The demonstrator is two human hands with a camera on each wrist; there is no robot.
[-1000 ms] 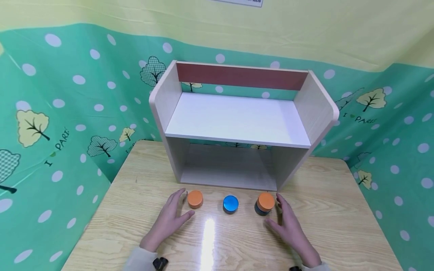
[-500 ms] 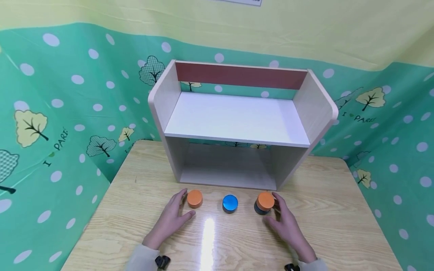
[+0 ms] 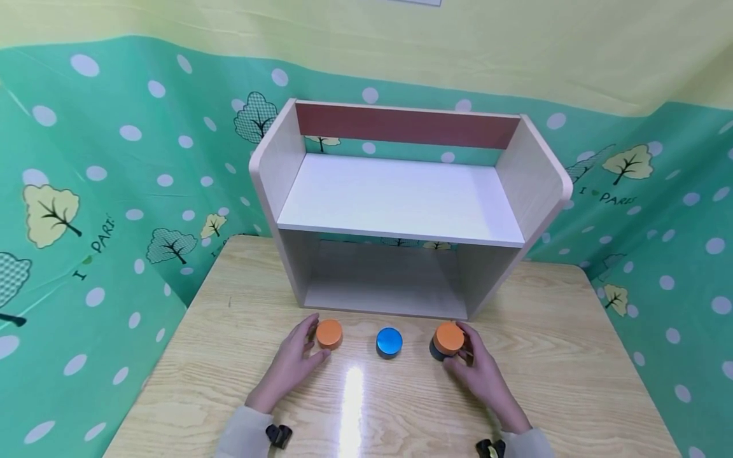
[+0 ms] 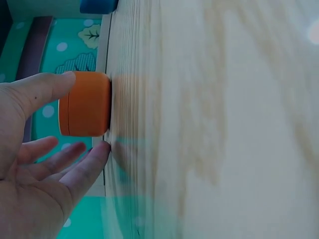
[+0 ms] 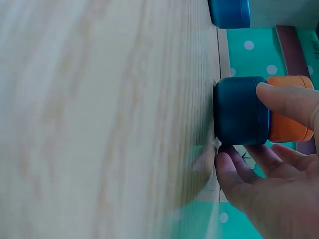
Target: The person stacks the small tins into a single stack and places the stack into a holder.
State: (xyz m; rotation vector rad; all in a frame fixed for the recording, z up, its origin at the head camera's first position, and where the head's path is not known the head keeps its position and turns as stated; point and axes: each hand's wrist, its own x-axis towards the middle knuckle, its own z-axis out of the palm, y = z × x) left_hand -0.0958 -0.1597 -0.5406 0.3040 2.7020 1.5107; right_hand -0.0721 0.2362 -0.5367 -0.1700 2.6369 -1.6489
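In the head view my left hand (image 3: 293, 362) curves around the left side of an orange round canister (image 3: 329, 334). In the left wrist view, its thumb is against the canister (image 4: 89, 104), while the other fingers stay apart from it. On the right, an orange canister (image 3: 448, 337) sits on top of a dark blue canister (image 5: 240, 110). My right hand (image 3: 478, 371) holds the lower, dark blue one, with the thumb on its near side and fingers on its right side. A blue canister (image 3: 389, 342) stands alone between the hands.
Behind the canisters stands a white two-level shelf unit (image 3: 401, 200) with a dark red back strip (image 3: 406, 127). It rests on a wooden table (image 3: 229, 356). A green dotted curtain (image 3: 132, 191) surrounds the table at the back and sides.
My right hand has moved left, up against the stacked canisters. The left hand has drawn slightly closer around its orange canister. The canisters stay in place.
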